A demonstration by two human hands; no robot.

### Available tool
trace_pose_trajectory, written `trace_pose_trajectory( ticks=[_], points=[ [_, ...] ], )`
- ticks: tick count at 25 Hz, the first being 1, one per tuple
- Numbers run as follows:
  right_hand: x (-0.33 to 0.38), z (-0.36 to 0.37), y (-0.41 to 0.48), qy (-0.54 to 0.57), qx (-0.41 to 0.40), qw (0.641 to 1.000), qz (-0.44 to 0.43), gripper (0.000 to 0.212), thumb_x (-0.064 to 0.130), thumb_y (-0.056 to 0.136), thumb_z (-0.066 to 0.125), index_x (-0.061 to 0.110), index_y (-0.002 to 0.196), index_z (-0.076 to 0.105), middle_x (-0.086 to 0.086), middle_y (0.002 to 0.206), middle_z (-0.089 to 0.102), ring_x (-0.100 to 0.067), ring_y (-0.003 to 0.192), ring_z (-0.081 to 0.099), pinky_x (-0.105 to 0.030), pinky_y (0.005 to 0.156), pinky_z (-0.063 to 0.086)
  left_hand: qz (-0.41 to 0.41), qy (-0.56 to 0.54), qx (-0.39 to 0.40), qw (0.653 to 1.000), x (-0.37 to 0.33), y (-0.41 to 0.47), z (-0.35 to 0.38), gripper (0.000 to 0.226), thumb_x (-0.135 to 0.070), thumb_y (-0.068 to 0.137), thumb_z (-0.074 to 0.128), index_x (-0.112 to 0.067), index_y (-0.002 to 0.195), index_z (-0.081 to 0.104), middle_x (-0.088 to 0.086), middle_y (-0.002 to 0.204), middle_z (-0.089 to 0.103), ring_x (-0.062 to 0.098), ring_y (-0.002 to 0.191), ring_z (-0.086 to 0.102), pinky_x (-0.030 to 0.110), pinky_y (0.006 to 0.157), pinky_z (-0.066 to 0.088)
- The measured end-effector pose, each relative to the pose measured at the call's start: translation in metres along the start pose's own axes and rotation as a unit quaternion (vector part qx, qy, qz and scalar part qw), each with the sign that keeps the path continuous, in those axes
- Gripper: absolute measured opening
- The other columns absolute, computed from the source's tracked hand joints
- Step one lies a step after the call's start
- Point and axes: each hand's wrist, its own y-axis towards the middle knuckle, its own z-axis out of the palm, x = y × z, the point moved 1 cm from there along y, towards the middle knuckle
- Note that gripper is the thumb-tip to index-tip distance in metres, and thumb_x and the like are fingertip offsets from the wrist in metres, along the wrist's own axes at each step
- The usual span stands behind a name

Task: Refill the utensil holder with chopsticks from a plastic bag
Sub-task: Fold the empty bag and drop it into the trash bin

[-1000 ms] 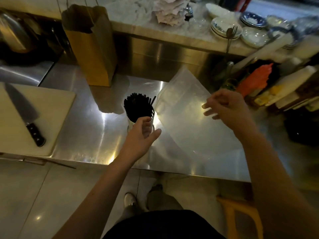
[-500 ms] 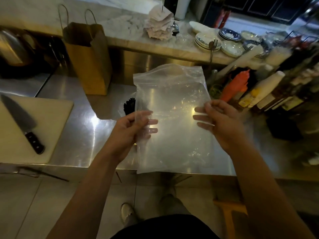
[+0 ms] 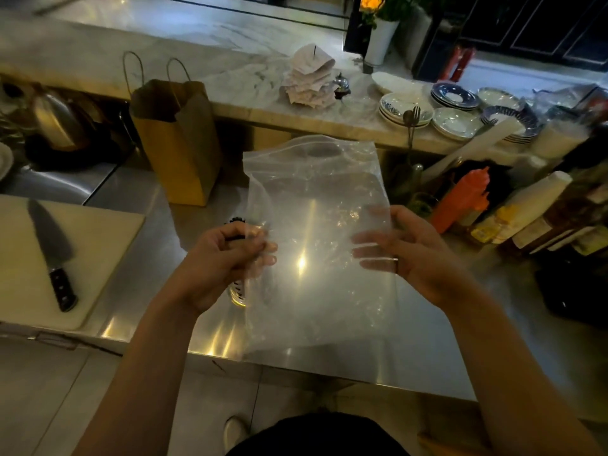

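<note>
Two hands, left (image 3: 227, 258) and right (image 3: 408, 255), on one clear plastic bag (image 3: 316, 199).

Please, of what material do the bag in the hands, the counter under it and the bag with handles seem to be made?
Plastic bag: thin clear plastic film, probably; the counter shows through it.
Counter: looks like brushed stainless steel, grey with streaked reflections.
Handled bag: seemingly brown kraft paper, matte and creased.
</note>
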Motion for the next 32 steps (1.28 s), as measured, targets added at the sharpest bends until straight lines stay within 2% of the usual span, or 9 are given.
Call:
trace_pose_trajectory(
  ticks=[8,13,15,17,19,23,26,29,32],
  points=[
    [0.010,-0.076,0.035,-0.042,0.042,0.998,0.020,0.024,-0.001,0.095,0.047,0.011,0.112,0.056,-0.013,0.098,0.073,-0.030,0.088,0.072,-0.028,0.065,0.058,0.018,0.040,-0.051,0.998,-0.008,0.042,0.046,0.018,0.006,0.085,0.057,-0.007,0.092,0.066,0.008,0.077,0.077,0.016,0.069,0.074,0.023,0.059,0.058],
    [0.012,-0.092,0.059,0.000,0.057,0.998,0.013,0.024,-0.004,0.095,0.045,0.007,0.108,0.062,-0.013,0.096,0.073,-0.026,0.084,0.072,-0.028,0.065,0.058,0.026,0.001,-0.025,0.999,-0.013,0.049,0.051,0.025,-0.018,0.059,0.080,-0.016,0.084,0.079,0.010,0.086,0.077,0.019,0.077,0.075,0.023,0.064,0.058],
    [0.013,-0.089,0.066,-0.002,0.061,0.998,-0.005,0.030,-0.010,0.094,0.041,0.006,0.091,0.066,-0.017,0.095,0.068,-0.027,0.087,0.070,-0.030,0.067,0.059,0.050,0.015,-0.023,0.998,-0.017,0.052,0.047,0.003,-0.011,0.074,0.076,-0.014,0.074,0.079,0.008,0.083,0.077,0.018,0.077,0.075,0.022,0.064,0.058],
    [0.015,-0.082,0.070,-0.017,0.039,0.999,-0.015,0.039,-0.015,0.091,0.037,0.005,0.074,0.065,-0.015,0.091,0.065,-0.027,0.088,0.069,-0.028,0.067,0.058,0.048,0.052,-0.044,0.996,-0.021,0.054,0.042,0.049,0.014,0.090,0.047,-0.014,0.059,0.074,0.004,0.078,0.077,0.014,0.077,0.074,0.020,0.061,0.056],
    [0.015,-0.077,0.074,-0.027,0.027,0.999,-0.023,0.039,-0.017,0.090,0.036,0.004,0.070,0.063,-0.010,0.087,0.066,-0.024,0.087,0.071,-0.026,0.065,0.057,0.041,0.041,-0.035,0.998,-0.029,0.054,0.037,0.057,0.018,0.091,0.038,-0.016,0.057,0.070,0.005,0.086,0.077,0.017,0.083,0.074,0.021,0.063,0.056],
    [0.025,-0.058,0.084,-0.036,0.019,0.997,-0.066,0.040,-0.018,0.088,0.036,0.006,0.070,0.062,-0.017,0.103,0.066,-0.031,0.097,0.069,-0.027,0.070,0.057,0.010,-0.081,-0.040,0.996,-0.037,0.053,0.024,0.018,-0.014,0.096,0.044,-0.014,0.099,0.062,0.011,0.099,0.074,0.025,0.085,0.074,0.032,0.063,0.059],
    [0.029,-0.037,0.090,-0.002,-0.004,0.994,-0.105,0.041,-0.022,0.086,0.032,0.004,0.069,0.059,-0.007,0.083,0.069,-0.023,0.082,0.072,-0.022,0.062,0.055,-0.019,-0.003,0.001,1.000,-0.025,0.048,0.020,0.062,-0.047,0.074,0.075,-0.011,0.120,0.056,0.010,0.108,0.074,0.026,0.094,0.073,0.034,0.071,0.060],
    [0.028,-0.020,0.096,0.026,-0.040,0.992,-0.114,0.036,-0.008,0.091,0.039,0.013,0.083,0.068,-0.005,0.088,0.066,-0.031,0.083,0.064,-0.032,0.069,0.054,-0.010,0.034,-0.014,0.999,-0.016,0.042,0.024,0.048,-0.014,0.074,0.078,-0.002,0.117,0.060,0.013,0.103,0.075,0.027,0.090,0.073,0.036,0.075,0.058],
    [0.021,-0.003,0.092,0.129,0.006,0.992,0.011,0.036,0.037,0.098,0.044,0.018,0.124,0.058,-0.009,0.116,0.067,-0.029,0.104,0.066,-0.046,0.085,0.054,0.014,0.045,-0.056,0.997,-0.022,0.040,0.016,0.041,-0.008,0.073,0.074,-0.008,0.112,0.063,0.014,0.098,0.075,0.026,0.086,0.073,0.037,0.075,0.059]
  ],
)
